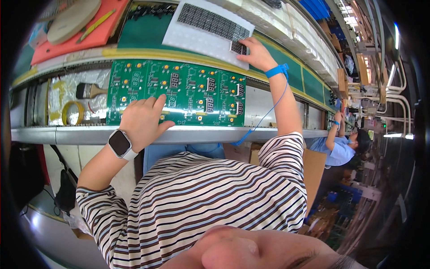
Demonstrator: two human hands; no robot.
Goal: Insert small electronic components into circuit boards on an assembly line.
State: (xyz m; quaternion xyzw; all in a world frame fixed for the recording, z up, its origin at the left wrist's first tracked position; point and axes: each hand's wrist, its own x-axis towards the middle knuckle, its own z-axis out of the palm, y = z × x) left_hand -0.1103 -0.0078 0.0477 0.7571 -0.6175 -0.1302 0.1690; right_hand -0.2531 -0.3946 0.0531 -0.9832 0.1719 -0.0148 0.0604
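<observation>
A long green circuit board panel (190, 96) lies in front of me, fitted with small yellow-topped parts and several white-framed digit displays (209, 85). My left hand (144, 117), with a watch on its wrist, rests over the panel's left half. Its fingers are spread and it holds nothing. Beyond the panel, a white foam tray (192, 42) bears a block of dark digit display modules (206, 24). At the block's right end my right hand (258, 54), wearing a blue wrist strap (277, 71), has thumb and fingers around a digit display module (237, 47); their tips partly cover it.
Left of the panel are a brush (89, 90) and a yellow tape roll (73, 112) on clear plastic. A red mat (42, 53) bears a round disc and a yellow pen-like tool. The strap's blue cord (264, 117) runs down past the rail. Another person (340, 148) works far right.
</observation>
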